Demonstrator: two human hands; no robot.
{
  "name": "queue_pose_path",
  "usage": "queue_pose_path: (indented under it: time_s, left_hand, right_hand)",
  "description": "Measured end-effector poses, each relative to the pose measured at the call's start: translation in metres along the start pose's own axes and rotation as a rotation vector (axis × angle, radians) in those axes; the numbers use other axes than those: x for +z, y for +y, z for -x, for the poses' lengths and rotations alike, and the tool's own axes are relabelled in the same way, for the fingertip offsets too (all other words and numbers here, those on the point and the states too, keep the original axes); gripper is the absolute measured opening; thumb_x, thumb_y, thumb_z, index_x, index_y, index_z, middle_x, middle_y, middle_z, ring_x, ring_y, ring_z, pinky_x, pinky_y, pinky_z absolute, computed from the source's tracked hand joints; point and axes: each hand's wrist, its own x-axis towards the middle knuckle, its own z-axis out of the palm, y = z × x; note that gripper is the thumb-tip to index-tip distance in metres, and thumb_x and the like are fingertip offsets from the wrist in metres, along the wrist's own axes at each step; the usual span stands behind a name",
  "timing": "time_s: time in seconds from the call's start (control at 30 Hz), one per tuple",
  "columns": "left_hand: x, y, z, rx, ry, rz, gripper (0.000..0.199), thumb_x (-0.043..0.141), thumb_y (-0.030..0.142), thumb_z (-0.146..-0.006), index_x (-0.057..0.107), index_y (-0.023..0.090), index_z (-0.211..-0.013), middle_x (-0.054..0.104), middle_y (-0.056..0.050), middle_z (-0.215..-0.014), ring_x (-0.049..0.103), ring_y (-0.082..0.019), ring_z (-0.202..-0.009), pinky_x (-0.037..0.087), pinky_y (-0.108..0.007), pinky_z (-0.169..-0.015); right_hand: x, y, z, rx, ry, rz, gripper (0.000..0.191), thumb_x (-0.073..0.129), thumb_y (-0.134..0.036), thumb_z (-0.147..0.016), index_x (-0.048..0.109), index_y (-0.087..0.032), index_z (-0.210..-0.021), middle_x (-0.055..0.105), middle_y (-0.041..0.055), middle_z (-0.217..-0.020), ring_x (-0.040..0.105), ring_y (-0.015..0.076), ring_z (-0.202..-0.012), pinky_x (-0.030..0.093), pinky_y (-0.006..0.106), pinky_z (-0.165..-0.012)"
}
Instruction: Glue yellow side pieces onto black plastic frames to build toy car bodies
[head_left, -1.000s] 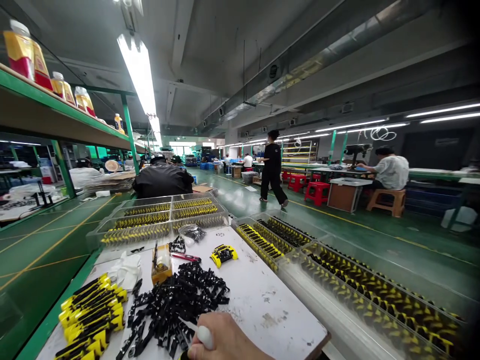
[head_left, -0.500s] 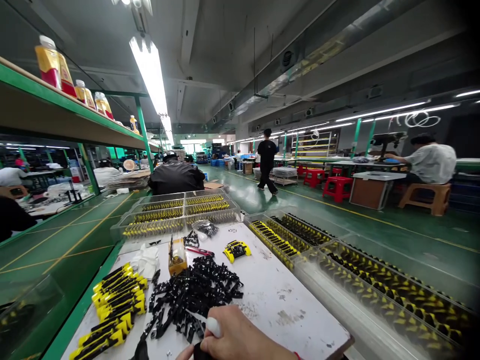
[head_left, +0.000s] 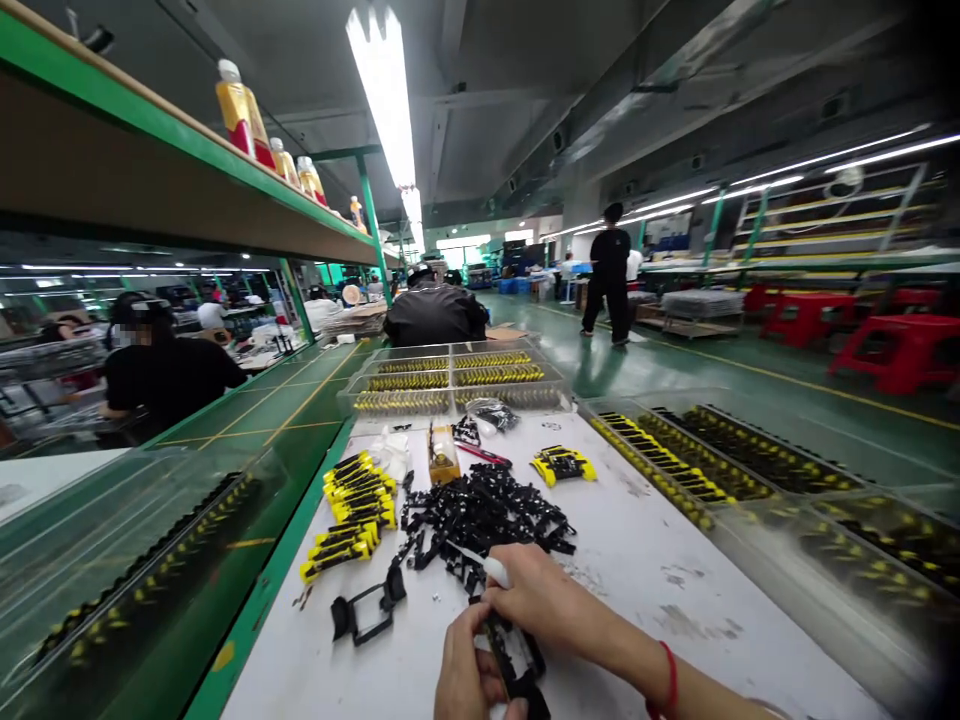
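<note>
My left hand has its fingers closed around a black plastic frame at the bottom of the view. My right hand, a red cord at its wrist, grips a pointed tool with a white rounded handle; its thin tip points up and left. The right fingertips meet the frame's upper end. Just beyond lies a heap of small black plastic parts. Another black frame rests flat to the left, near a row of yellow-and-black pieces. Palm and fingers partly hide the held frame.
Clear trays of yellow-and-black parts stand at the back, right and left. A small yellowish box, a red cutter and a yellow-and-black cluster lie behind the heap. A bottle shelf overhangs the left.
The view has swung left and down, so the table sits farther right. Both hands, the held frame and the loose frame now show more fully. The person in black walks on farther back.
</note>
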Motion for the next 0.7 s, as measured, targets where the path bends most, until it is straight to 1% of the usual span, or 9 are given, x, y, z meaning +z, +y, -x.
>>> queue_pose_path:
  time_s: [0.03,0.13,0.23,0.3,0.37,0.47,0.53,0.63,0.7]
  left_hand:
    - [0.001,0.0,0.0,0.002,0.027,-0.033,0.071,0.06,0.003,-0.053,0.042,0.015,-0.121,0.057,-0.005,-0.092,0.061,-0.016,-0.072,0.053,-0.025,-0.064]
    - [0.001,0.006,0.001,0.025,0.12,-0.129,0.063,0.055,-0.002,-0.054,0.044,0.014,-0.114,0.056,-0.007,-0.094,0.062,-0.017,-0.078,0.053,-0.024,-0.063]
    - [-0.004,0.019,0.006,0.057,0.157,-0.171,0.058,0.053,-0.005,-0.056,0.045,0.015,-0.11,0.056,-0.004,-0.089,0.061,-0.016,-0.077,0.051,-0.024,-0.065]
    - [-0.009,0.029,0.01,0.053,0.172,-0.175,0.055,0.053,-0.005,-0.057,0.046,0.015,-0.108,0.055,-0.002,-0.084,0.061,-0.015,-0.075,0.05,-0.023,-0.065]
    - [-0.015,0.038,0.013,0.018,0.201,-0.184,0.053,0.055,-0.004,-0.059,0.046,0.015,-0.108,0.055,-0.002,-0.083,0.06,-0.014,-0.076,0.049,-0.023,-0.065]
    - [-0.024,0.043,0.011,0.008,0.215,-0.128,0.052,0.058,0.0,-0.061,0.044,0.016,-0.109,0.056,0.0,-0.081,0.059,-0.012,-0.071,0.049,-0.021,-0.064]
    - [-0.027,0.041,0.008,0.014,0.221,-0.077,0.052,0.06,0.001,-0.061,0.043,0.017,-0.108,0.057,0.001,-0.08,0.059,-0.011,-0.069,0.048,-0.02,-0.063]
    - [-0.029,0.037,0.002,0.006,0.25,-0.035,0.053,0.063,0.003,-0.061,0.042,0.017,-0.108,0.057,0.002,-0.078,0.058,-0.01,-0.068,0.049,-0.02,-0.063]
    - [-0.028,0.036,0.0,-0.009,0.262,-0.019,0.054,0.064,0.004,-0.061,0.042,0.017,-0.108,0.056,0.002,-0.077,0.057,-0.01,-0.066,0.048,-0.02,-0.061]
  right_hand:
    - [0.0,-0.002,-0.002,-0.009,-0.003,-0.002,0.009,0.049,-0.016,-0.071,0.058,-0.016,-0.067,0.065,0.0041,-0.07,0.056,0.0142,-0.066,0.029,0.023,-0.054]
    - [-0.002,-0.008,-0.005,-0.03,-0.018,-0.019,0.01,0.049,-0.015,-0.071,0.052,-0.017,-0.062,0.061,0.002,-0.064,0.053,0.0127,-0.06,0.027,0.023,-0.052]
    - [-0.005,-0.012,-0.007,-0.04,-0.036,-0.061,0.01,0.05,-0.019,-0.074,0.05,-0.018,-0.064,0.06,0.001,-0.066,0.053,0.0127,-0.063,0.03,0.023,-0.055]
    - [-0.007,-0.012,-0.009,-0.046,-0.043,-0.1,0.009,0.051,-0.025,-0.078,0.05,-0.018,-0.072,0.061,0.0007,-0.073,0.054,0.0132,-0.068,0.034,0.023,-0.059]
    - [-0.011,-0.012,-0.01,-0.021,-0.046,-0.179,0.013,0.053,-0.032,-0.08,0.049,-0.019,-0.082,0.059,-0.0005,-0.076,0.053,0.0127,-0.07,0.037,0.023,-0.06]
    - [-0.018,-0.01,-0.011,0.097,-0.086,-0.416,0.023,0.053,-0.036,-0.082,0.046,-0.018,-0.095,0.052,-0.0043,-0.069,0.05,0.0104,-0.057,0.038,0.022,-0.05]
    - [-0.022,-0.009,-0.012,0.126,-0.114,-0.551,0.028,0.051,-0.039,-0.084,0.045,-0.018,-0.102,0.052,-0.0054,-0.068,0.048,0.0091,-0.051,0.038,0.021,-0.047]
    - [-0.026,-0.007,-0.015,0.026,-0.122,-0.641,0.037,0.05,-0.044,-0.086,0.048,-0.016,-0.111,0.059,-0.0021,-0.071,0.053,0.0094,-0.054,0.044,0.023,-0.053]
    - [-0.025,-0.004,-0.017,-0.035,-0.104,-0.666,0.043,0.05,-0.047,-0.087,0.05,-0.016,-0.117,0.061,-0.0013,-0.068,0.054,0.0101,-0.052,0.045,0.024,-0.053]
